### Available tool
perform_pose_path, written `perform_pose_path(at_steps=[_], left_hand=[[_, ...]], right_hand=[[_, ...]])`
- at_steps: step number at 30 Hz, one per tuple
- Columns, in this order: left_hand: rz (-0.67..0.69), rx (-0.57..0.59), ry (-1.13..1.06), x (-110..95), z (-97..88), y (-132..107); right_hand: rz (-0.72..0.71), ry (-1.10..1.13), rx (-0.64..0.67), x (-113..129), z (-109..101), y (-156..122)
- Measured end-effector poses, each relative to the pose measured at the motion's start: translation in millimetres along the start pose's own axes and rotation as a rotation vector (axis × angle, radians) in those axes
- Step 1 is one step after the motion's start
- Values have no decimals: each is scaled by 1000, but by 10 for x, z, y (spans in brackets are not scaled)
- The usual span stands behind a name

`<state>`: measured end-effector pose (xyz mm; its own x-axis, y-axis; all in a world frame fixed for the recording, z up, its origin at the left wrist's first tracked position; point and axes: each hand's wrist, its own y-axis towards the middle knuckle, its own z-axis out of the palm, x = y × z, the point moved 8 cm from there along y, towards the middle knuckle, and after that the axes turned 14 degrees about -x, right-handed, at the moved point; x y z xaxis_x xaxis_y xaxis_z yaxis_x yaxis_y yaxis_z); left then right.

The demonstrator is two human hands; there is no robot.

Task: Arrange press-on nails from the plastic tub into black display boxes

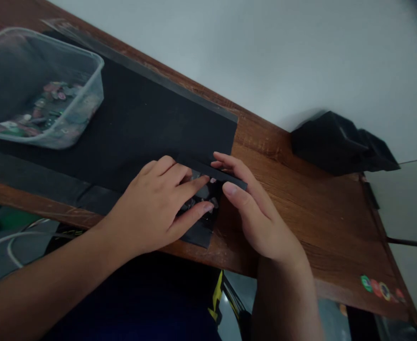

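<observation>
My right hand (pixel 260 213) holds the end of a thin black flat piece (pixel 219 174), thumb on the near side and fingers on the far side. It looks like the edge of a board or a shallow box; its full shape is hidden. Beside it, my left hand (pixel 158 203) lies low with index finger and thumb stretched out and apart. Its fingertips are among small shiny pieces (pixel 213 203), clear to pale pink, like small stones. They lie on a dark surface, partly covered by the left hand. The other left fingers are bent and partly hidden.
A clear plastic tub (pixel 98 90) with many small coloured stones (pixel 57 90) stands at left on a black mat (pixel 140 113). The mat lies on a wooden table (pixel 301 213) along a wall. Black holders (pixel 332 142) stand at back right; round stickers (pixel 375 286) mark the near right edge.
</observation>
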<state>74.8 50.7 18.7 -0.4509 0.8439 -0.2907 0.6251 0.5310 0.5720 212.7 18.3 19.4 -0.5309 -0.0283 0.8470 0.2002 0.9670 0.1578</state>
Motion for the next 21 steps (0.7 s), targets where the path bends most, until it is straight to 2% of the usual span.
perform_pose_path(at_steps=[14, 21], left_hand=[[-4, -73, -39, 5, -41, -17], [-17, -24, -105, 13, -9, -30]], right_hand=[[2, -6, 10, 2, 4, 3], [-3, -11, 4, 21, -12, 2]])
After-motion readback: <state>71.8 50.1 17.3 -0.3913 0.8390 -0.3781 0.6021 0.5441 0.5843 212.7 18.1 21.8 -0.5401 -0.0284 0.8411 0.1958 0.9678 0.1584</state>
